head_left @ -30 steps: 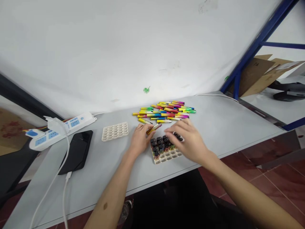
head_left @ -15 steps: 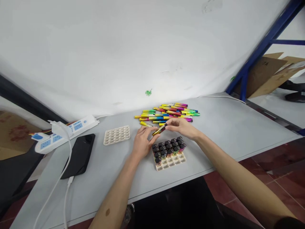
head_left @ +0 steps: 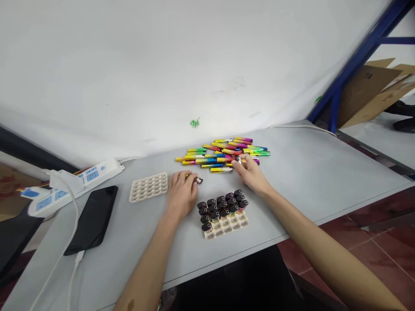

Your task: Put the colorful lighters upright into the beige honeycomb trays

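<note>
My left hand (head_left: 182,193) has its fingers curled over a shiny flat tube (head_left: 198,179), whose dark-rimmed end and a bit of yellow show past the fingers. At the front edge of a pile of glossy rainbow-coloured tubes (head_left: 207,161), my right hand (head_left: 251,174) is closed on a tube with a dark, silvery end (head_left: 239,159); the rest of it is hidden. Between my forearms sits a cream tray with oval pockets (head_left: 227,229). Several black-capped tubes (head_left: 223,205) stand upright in its back rows and left column.
Left of my left hand lies a second cream tray (head_left: 149,187) with bare pockets. Farther left are a black phone (head_left: 94,218) on a white cable and a white power strip (head_left: 94,175). A white wall (head_left: 145,86) rises behind the grey table (head_left: 311,172).
My hands have separated. The left hand has moved slightly left and lower with a tube, and the right has reached up to the pile. The view has shifted a little.
</note>
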{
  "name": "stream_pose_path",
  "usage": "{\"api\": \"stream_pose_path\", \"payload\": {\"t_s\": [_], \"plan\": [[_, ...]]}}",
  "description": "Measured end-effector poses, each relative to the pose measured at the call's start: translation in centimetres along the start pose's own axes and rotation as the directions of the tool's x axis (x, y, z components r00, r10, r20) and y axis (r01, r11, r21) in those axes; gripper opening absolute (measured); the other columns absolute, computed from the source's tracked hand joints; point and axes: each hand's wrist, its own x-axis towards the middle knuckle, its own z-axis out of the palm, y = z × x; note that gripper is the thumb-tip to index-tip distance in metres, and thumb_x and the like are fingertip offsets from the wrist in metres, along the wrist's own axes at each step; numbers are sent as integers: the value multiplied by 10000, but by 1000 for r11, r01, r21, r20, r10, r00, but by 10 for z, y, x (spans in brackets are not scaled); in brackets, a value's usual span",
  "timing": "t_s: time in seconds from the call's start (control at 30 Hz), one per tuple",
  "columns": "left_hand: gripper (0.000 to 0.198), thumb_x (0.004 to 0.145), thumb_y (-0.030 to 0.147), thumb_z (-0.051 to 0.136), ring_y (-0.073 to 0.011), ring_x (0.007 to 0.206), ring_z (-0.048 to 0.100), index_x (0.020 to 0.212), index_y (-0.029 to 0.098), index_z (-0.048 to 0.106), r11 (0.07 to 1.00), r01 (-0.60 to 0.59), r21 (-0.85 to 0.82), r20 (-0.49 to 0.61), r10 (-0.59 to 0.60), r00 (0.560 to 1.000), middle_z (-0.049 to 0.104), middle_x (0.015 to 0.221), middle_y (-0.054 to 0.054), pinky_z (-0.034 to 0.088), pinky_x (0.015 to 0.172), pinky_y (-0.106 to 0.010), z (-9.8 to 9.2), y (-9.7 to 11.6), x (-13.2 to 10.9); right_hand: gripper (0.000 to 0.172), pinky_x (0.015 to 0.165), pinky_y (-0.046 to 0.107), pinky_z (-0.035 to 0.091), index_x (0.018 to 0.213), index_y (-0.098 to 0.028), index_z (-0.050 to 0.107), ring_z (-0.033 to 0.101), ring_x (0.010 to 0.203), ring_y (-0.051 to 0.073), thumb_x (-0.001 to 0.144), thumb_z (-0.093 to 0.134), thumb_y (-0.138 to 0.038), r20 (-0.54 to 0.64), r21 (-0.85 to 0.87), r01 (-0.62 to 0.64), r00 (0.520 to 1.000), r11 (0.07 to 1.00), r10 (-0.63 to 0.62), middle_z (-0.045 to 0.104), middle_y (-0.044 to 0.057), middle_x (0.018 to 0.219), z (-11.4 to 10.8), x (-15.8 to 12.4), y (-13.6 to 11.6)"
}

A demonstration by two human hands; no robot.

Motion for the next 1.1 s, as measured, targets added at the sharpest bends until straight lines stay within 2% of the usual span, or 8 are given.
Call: {"api": "stream_pose_path", "payload": {"t_s": [0.13,0.23,0.3,0.43,0.53,0.6,0.8,1.1], "plan": [[242,929,318,524,-319,1074,499,1100,234,673,1000,7,10,-17,-6,1000,626,1112,-103,446,946,-496,-2,1,-1,315,593,281,366,1005,-240,548,465,608,153,968,451,-537,-39,-363,220,967,905,-251,512,-22,698,1,-4,1],[200,919,328,551,-311,1051,505,1061,239,661,1000,4,-3,-8,-4,1000,640,1064,-90,438,931,-489,-2,0,0,410,729,310,402,1252,-243,547,553,777,200,1000,379,-519,31,-423,301,948,855,-318,611,32,873,1,-6,-2],[173,910,312,567,-305,1051,512,1043,233,644,1000,4,-30,14,-4,1000,657,1062,-81,432,935,-483,-3,0,1,448,782,319,401,1290,-248,545,574,860,218,1006,346,-531,35,-440,298,948,847,-316,647,56,990,2,-7,-3],[137,901,281,579,-290,1078,529,1025,227,598,994,42,-104,95,-32,995,688,1051,-62,438,933,-458,-6,1,3,518,695,297,377,983,-222,641,549,740,197,1002,274,-587,-55,-461,187,970,868,-238,632,33,822,2,-9,-2],[133,904,280,573,-277,1095,533,1027,228,575,988,72,-136,114,-56,992,692,1045,-58,447,926,-434,-6,1,2,564,596,280,328,688,-211,519,462,612,163,982,275,-626,-64,-406,156,978,901,-198,503,2,625,1,-8,1],[131,905,281,571,-272,1097,532,1026,230,567,986,79,-148,109,-63,992,690,1044,-56,452,919,-422,-6,1,2,575,546,279,290,602,-217,409,385,548,142,978,266,-628,-36,-340,153,984,928,-176,418,-12,565,0,-7,3],[131,911,285,563,-271,1090,531,1027,224,558,984,67,-165,114,-48,992,681,1044,-63,451,926,-427,-6,2,2,524,458,280,215,581,-236,283,214,463,116,988,232,-563,14,-177,138,990,974,-137,273,-40,513,2,-7,7],[130,921,295,548,-275,1097,520,1028,221,553,977,107,-184,147,-80,986,675,1045,-70,456,918,-430,-10,5,1,548,431,264,187,584,-231,315,195,458,104,953,310,-636,-24,-121,92,995,988,-96,253,-52,513,4,-4,12]]}}
